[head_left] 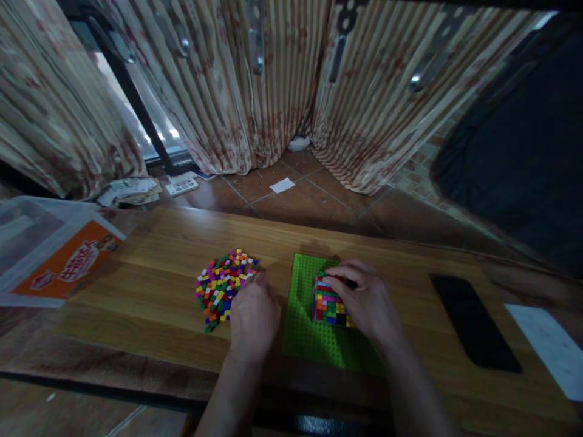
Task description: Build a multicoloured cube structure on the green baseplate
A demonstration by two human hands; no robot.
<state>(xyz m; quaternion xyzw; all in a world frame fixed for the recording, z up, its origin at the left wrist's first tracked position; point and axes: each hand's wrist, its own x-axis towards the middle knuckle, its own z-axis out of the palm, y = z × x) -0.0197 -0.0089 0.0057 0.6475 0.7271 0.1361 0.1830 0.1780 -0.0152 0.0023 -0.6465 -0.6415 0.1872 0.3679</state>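
Many loose bricks lie just left of left hand, the nearer; right hand touches brick block up top. Can't tell either grip.

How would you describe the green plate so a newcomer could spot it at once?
On the wooden table, find the loose bricks by the left hand. Just right of that hand lies the plate, flat and studded, bearing a built block with the right hand at it. Its plain green sets it apart from the many-coloured bricks and the black slab further right.
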